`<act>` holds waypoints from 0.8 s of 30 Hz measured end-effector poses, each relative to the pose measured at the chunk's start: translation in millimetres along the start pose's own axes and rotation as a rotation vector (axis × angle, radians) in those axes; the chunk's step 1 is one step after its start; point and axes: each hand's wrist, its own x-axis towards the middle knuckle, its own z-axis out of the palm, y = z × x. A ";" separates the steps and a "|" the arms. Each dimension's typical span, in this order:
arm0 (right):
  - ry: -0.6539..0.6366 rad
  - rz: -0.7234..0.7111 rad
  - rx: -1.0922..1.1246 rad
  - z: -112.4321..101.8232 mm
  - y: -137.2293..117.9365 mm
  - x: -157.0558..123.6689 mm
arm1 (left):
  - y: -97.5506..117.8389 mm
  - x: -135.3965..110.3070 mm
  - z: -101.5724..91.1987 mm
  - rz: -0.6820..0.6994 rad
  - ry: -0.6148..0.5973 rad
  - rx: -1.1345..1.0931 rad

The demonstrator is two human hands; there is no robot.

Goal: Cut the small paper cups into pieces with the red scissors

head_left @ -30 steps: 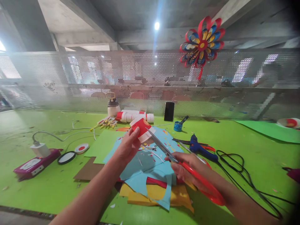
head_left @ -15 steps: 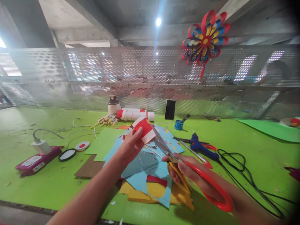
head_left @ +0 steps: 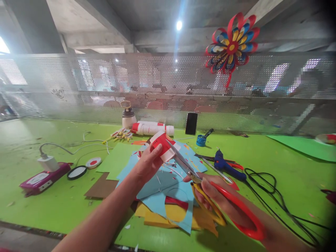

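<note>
My left hand (head_left: 147,164) is closed on a red and white piece of paper (head_left: 163,146), held up above the table. My right hand (head_left: 217,197) grips red-handled scissors (head_left: 210,189); their blades (head_left: 181,161) are parted and reach up to the paper's right edge. Below both hands lies a pile of blue, yellow and red paper sheets (head_left: 170,199) with small cuttings scattered on it.
On the green table (head_left: 39,217): a blue glue gun (head_left: 227,166) with black cable (head_left: 273,199), a purple device (head_left: 43,178) with charger, a round lid (head_left: 76,172), rolled paper (head_left: 152,128), a white bottle (head_left: 128,117), a dark phone (head_left: 191,123). A paper flower (head_left: 232,45) hangs on the mesh fence.
The scissor handles have spread apart and the blades have opened at the paper. My left hand has lifted the paper slightly and turned it.
</note>
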 end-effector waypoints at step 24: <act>0.061 0.101 -0.022 8.2 8.0 1.0 | -0.8 -0.9 6.0 -0.018 0.059 -0.032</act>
